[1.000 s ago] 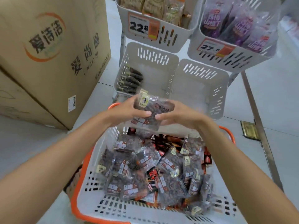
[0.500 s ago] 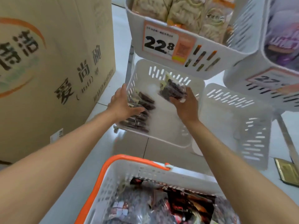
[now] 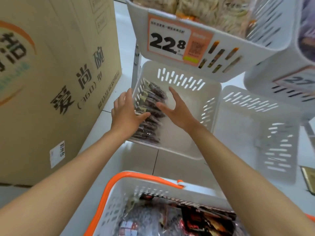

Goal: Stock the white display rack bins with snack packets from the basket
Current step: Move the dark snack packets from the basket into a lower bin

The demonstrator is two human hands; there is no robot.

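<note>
Our left hand (image 3: 127, 114), fingers straight, straddles the white bin (image 3: 170, 150) at its left wall, thumb touching the snack packets (image 3: 153, 97). Our right hand (image 3: 177, 109) spreads wide over the bin's open right half.

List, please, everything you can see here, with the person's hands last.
cardboard box: one, brown, left
upper left bin: one, white, top centre, beige packets inside
upper right bin: one, white, top right
lower left bin: one, white, centre
snack packets: several, dark, row along lower left bin's left side
lower right bin: one, white, right of centre
basket: one, white with orange rim, bottom, holds dark packets
left hand: one, touches the packet row
right hand: one, open, over lower left bin
</note>
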